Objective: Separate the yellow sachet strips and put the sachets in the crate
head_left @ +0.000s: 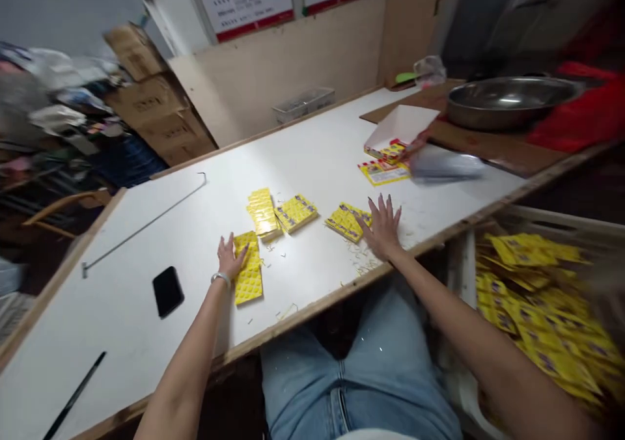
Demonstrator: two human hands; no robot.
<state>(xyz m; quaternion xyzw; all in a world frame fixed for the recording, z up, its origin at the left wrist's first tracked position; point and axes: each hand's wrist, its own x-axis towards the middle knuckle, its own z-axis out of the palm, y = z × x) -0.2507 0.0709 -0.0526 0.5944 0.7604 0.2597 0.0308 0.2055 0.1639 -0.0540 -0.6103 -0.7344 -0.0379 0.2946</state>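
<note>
My left hand (231,259) rests with spread fingers on the left edge of a long yellow patterned sheet stack (249,277) near the table's front. Fingers apart, my right hand (382,226) lies flat on the white table, its thumb over the right corner of a yellow packet stack (346,220). Between the hands, farther back, another stack of yellow packets (296,213) with purple print leans close to a fanned pile of yellow strips (263,212). Thin yellow scraps (361,258) are scattered by my right wrist.
A black phone (168,291), a thin metal rod (146,224) and a black stick (75,394) lie at left. Back right are an open white box (403,126), clear plastic (446,166) and a metal basin (510,101). A crate (469,284) of yellow packets stands below right.
</note>
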